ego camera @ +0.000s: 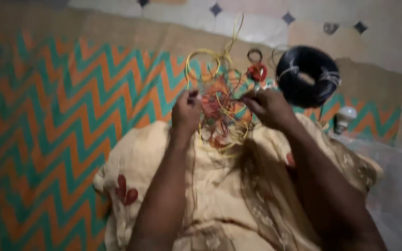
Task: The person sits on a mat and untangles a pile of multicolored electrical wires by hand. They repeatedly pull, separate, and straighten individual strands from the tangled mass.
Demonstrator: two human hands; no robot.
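A: Nearest, a beige cloth (219,204) with red flowers drapes the lap, under both forearms. Loose ground for small parts.

B: And the hands?

A: Left hand (185,111) is closed, pinching the left edge of a tangle of thin wires (219,111), orange, yellow and green. Right hand (268,108) is closed on the tangle's right side, fingers curled into the strands. The bundle hangs between them, just above the cloth.

B: Risk there?

A: Pulling the two sides apart would likely tighten the knots rather than free them. A yellow loop (205,58) stands up beyond the left hand; it could catch on a finger. Thin strands may kink or snap if tugged hard. The picture is blurred, so I cannot tell which strand each hand grips.

B: Farther out?

A: Beyond the right hand, a red ring-shaped piece (257,71) sits touching the tangle's top; it could drop free onto the cloth. Past that, a coil of black wire (307,74) lies on the zigzag mat (47,116). Right of the right hand, a white bulb (345,116) sits near the cloth's edge; a swept elbow could roll it.
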